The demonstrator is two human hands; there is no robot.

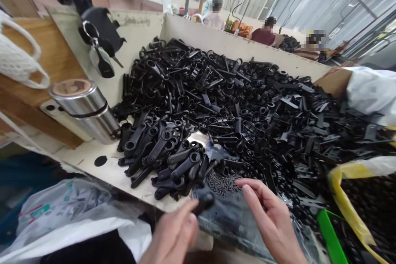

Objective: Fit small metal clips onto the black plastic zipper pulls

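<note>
My left hand [175, 231] is at the bottom centre, its fingers pinched on a small black plastic part [202, 201]. My right hand [272, 218] hovers just to its right with fingers loosely spread and nothing in them, above a clear bag [229, 214] holding small black screws [221, 183]. In front of both hands a big heap of black plastic lever-like parts [222, 115] fills a shallow cream tray [222, 41]. Several longer handles with ring ends [163, 152] lie at the heap's near left.
A steel flask [86, 109] lies on the tray's left side, with keys and a black fob [99, 37] behind it. White plastic bags [71, 218] sit at bottom left. A yellow-rimmed bag [349, 198] and a green piece [329, 235] are at right. Other people sit beyond the tray.
</note>
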